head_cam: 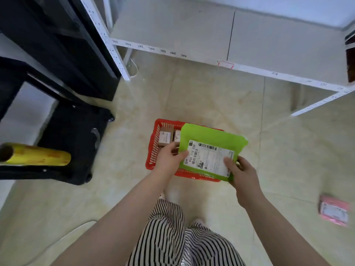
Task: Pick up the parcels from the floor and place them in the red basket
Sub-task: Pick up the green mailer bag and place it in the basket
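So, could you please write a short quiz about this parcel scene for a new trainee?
1. True or false: both hands hold the green parcel over the red basket.
2. What colour is the parcel lying on the floor at the right?
3. The basket already holds: A) brown boxes B) bottles C) nothing.

Key: 1 true, left hand and right hand. 2 pink. 3 A, brown boxes.

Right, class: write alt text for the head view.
Both hands, left hand and right hand, hold a flat green plastic parcel over a red plastic basket containing small brown cardboard boxes. A pink parcel lies on the floor.
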Demonstrator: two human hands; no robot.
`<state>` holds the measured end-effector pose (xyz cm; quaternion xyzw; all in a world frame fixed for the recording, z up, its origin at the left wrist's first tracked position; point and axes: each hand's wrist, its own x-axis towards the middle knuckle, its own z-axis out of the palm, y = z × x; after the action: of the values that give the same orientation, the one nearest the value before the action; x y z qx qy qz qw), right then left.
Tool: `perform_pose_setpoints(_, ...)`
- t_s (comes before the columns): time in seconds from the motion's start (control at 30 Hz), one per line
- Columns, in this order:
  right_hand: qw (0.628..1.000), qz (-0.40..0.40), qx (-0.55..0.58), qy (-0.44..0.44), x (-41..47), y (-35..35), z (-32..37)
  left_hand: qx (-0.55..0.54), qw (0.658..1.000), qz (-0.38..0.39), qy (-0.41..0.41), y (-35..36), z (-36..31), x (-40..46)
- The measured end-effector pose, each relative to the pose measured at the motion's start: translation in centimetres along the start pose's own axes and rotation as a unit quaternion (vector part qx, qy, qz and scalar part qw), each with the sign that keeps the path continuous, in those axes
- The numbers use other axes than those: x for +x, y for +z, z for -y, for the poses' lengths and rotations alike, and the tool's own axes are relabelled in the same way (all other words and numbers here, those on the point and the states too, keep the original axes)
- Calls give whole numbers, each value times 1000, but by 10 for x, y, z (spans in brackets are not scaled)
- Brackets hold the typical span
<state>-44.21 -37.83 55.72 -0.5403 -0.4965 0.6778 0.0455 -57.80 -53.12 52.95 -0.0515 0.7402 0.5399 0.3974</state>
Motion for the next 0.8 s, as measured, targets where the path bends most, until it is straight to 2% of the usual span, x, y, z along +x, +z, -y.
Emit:
perform_pose_setpoints(0.1, 1000, 2, -14, 27, 46, 5, -48, 80, 997, 5, 16, 1, 55, 47)
perform_pose_setpoints(0.2, 998, 6, -40, 43, 111, 5, -103, 160, 985, 44, 40, 10, 117, 110)
perform_pose_setpoints(0.3, 995, 13, -78, 58, 182, 2, -164, 280, 953, 75, 84, 24, 174, 175)
perform_pose_setpoints(0.37, 992, 24, -102, 68, 228, 2, -199, 398, 905, 69, 131, 32, 207, 217)
perform_pose_setpoints(0.43, 988, 46, -126, 76, 269, 3, -229, 558, 808, 46, 184, 39, 238, 255)
perform_pose_setpoints(0.47, 986, 53, -135, 76, 288, 5, -242, 604, 769, 45, 203, 40, 253, 274)
perform_pose_setpoints(0.5, 985, 57, -143, 75, 300, 7, -249, 630, 744, 46, 217, 41, 260, 286)
perform_pose_setpoints(0.57, 983, 58, -161, 68, 333, 11, -277, 654, 721, 47, 223, 47, 284, 315)
perform_pose_setpoints(0.67, 974, 66, -204, 68, 369, 18, -307, 669, 706, 22, 231, 57, 306, 338)
perform_pose_setpoints(0.8, 955, 114, -256, 102, 398, 24, -320, 666, 667, -9, 333, 67, 326, 343)
